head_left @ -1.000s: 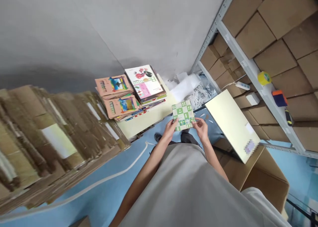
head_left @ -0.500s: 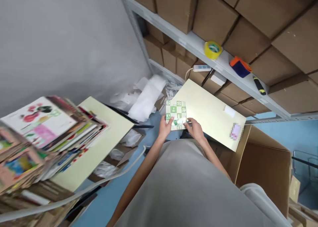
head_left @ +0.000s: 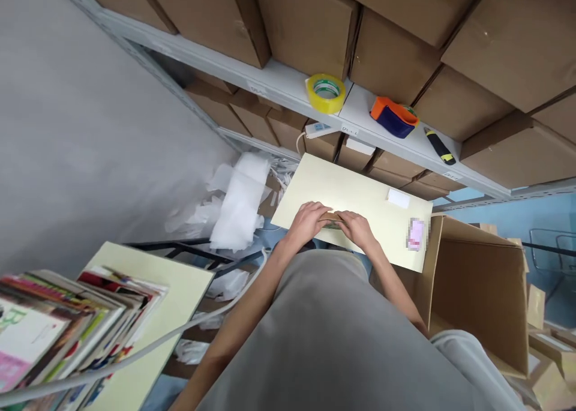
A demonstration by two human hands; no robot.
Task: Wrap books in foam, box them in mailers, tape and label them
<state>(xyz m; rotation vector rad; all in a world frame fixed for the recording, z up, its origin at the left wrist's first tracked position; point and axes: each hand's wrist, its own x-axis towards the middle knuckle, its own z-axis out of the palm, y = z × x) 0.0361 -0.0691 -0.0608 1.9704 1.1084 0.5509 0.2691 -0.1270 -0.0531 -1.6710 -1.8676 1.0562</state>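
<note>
Holding a small green-and-brown booklet [head_left: 333,224] between left hand [head_left: 308,224] and right hand [head_left: 357,226], with both curled in narrowly around its ends from opposite sides, leaving just a strip in sight in the middle. Keeping it close ahead of a gray garment [head_left: 351,339], above the near edge of a pale yellow table [head_left: 342,186]; impossible to tell whether touching the tabletop. Looking to the right of the right hand, meeting a pink, pixelated item [head_left: 416,234] and, a little beyond, a small white block [head_left: 398,198], both lying on the same table. Just past the table's right end, coming to an open cardboard box [head_left: 479,297]. Left of the left hand, finding a pale cable [head_left: 189,326] slanting past the forearm, then a white wrapping sheet [head_left: 240,201]. Farther out on that side, noticing a stack of books [head_left: 90,333] on a second pale tabletop [head_left: 180,285]. Ahead of both hands, past the table, facing a white power strip [head_left: 320,129], then a gray shelf [head_left: 288,81] bearing a yellow tape roll [head_left: 324,104] straight ahead and, farther right, an orange-and-navy dispenser [head_left: 395,118] and a black-and-yellow cutter [head_left: 440,147]. Behind these, seeing packed brown cartons [head_left: 391,57]; far left of the left hand, a gray wall [head_left: 148,129].
</note>
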